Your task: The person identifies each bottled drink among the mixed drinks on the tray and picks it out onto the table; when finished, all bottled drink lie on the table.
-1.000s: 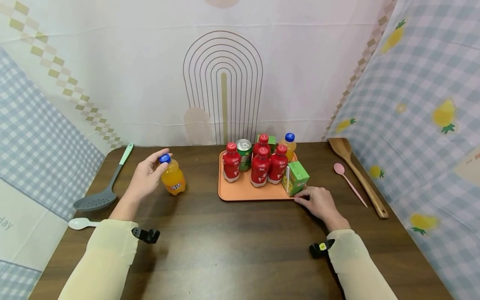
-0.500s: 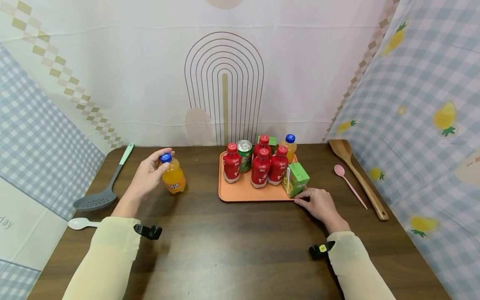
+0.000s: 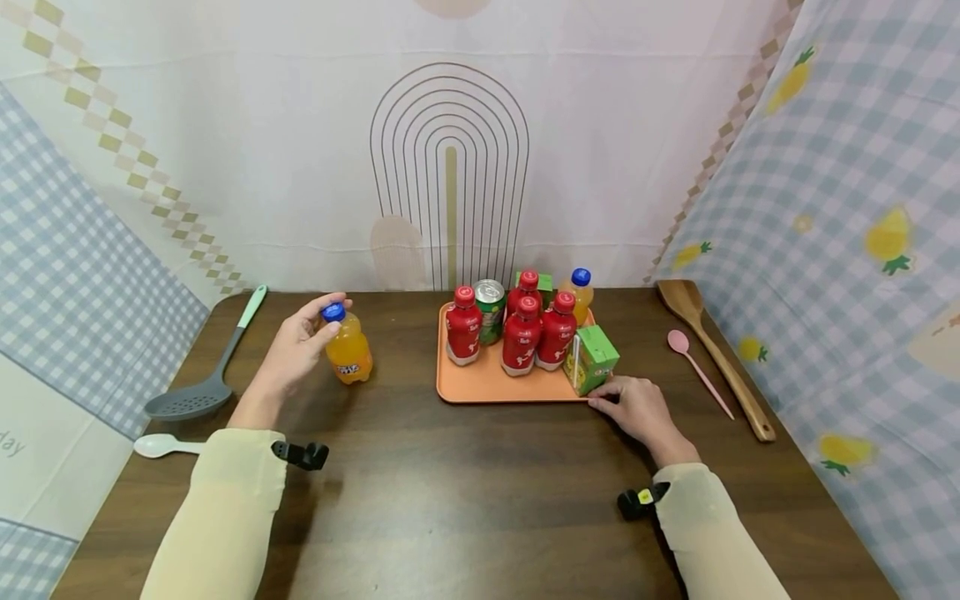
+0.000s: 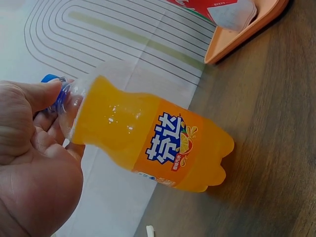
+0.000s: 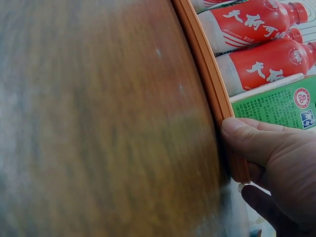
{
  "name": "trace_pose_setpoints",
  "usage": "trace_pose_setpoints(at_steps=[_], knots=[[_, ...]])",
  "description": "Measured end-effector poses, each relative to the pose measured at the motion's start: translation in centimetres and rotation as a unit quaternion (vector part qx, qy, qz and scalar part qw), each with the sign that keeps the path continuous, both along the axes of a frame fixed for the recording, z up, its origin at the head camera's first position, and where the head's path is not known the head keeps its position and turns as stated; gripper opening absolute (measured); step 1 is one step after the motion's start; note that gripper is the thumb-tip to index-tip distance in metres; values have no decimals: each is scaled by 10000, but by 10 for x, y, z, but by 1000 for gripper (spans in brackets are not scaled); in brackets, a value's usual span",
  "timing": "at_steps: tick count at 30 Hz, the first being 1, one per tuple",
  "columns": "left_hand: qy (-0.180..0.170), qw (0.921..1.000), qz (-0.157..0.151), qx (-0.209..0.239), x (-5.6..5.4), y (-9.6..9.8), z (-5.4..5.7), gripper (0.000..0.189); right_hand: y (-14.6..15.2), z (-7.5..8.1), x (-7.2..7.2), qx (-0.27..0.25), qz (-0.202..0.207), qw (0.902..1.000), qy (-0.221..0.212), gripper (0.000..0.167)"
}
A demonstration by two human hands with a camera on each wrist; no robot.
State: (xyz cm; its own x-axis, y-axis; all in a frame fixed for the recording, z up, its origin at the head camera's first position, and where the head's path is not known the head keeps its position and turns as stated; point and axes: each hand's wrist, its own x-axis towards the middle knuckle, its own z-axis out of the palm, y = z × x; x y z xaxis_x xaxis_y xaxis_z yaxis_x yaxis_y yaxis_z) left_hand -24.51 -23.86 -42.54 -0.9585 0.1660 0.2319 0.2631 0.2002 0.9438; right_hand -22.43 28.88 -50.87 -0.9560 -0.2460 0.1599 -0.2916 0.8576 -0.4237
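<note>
My left hand pinches a bottle of orange soda at its blue cap and neck. In the left wrist view the orange soda bottle has its label facing the camera; whether its base touches the table I cannot tell. My right hand grips the near right corner of an orange tray, its thumb on the rim in the right wrist view. Several red bottles, a green can, a green drink carton and another orange soda bottle stand on it. A second carton is mostly hidden at the back.
On the left lie a grey slotted turner with a green handle and a white spoon. A pink spoon and a wooden spatula lie to the right. Patterned cloth encloses the table.
My left hand has shifted slightly to the right and away from me, with the orange soda bottle. My right hand stays at the tray's corner, and the tray's drinks look the same.
</note>
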Motion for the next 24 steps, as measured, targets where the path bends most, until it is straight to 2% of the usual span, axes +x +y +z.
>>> trace_pose_setpoints(at_steps=[14,24], knots=[[39,9999,-127,-28,-3,-2,-4,40,0,1,2,9,-12,10000,-24,9],[-62,9998,-118,-140,-5,-4,-3,40,-1,1,1,-26,-17,10000,-7,9]])
